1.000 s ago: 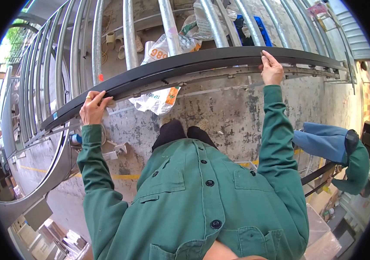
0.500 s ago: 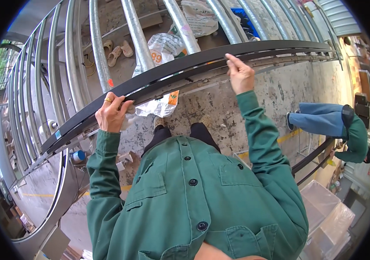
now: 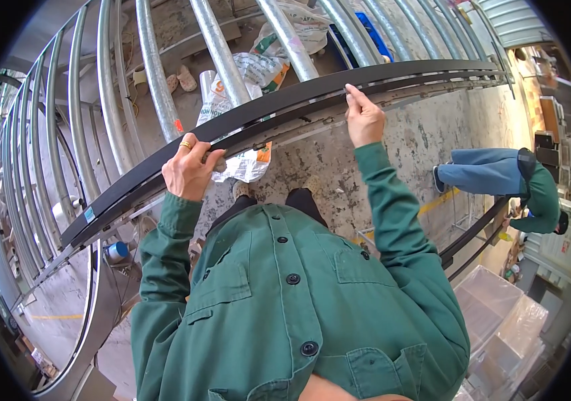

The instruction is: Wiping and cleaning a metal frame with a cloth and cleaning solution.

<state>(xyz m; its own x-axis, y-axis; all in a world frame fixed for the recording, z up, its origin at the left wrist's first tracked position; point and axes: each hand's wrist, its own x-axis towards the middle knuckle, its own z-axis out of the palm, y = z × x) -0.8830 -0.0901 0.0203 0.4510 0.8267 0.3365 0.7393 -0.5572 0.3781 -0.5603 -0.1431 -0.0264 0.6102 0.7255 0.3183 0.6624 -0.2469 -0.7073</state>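
Note:
A long black slotted metal bar (image 3: 285, 93) lies across a row of grey metal pipes (image 3: 215, 47), curving in the head view. My left hand (image 3: 188, 167), with a ring on one finger, is closed over the bar's near edge left of the middle. A small pale rag (image 3: 218, 166) shows under its thumb, partly hidden by the fingers. Farther right, my right hand (image 3: 366, 120) has its index finger and thumb on the near edge of the same bar, the other fingers curled in. A blue-white label (image 3: 89, 214) sits near the bar's left end.
White printed sacks (image 3: 252, 164) lie on the floor under the pipes, near a pair of clogs (image 3: 180, 81) and a blue crate (image 3: 372, 37). At the right a co-worker (image 3: 533, 187) bends over another black bar (image 3: 476, 230). Clear plastic-wrapped boxes (image 3: 493, 307) stand at lower right.
My left hand has slid right along the bar, the rag moving with it. My right hand stays at about the same spot on the bar; the whole view has shifted slightly.

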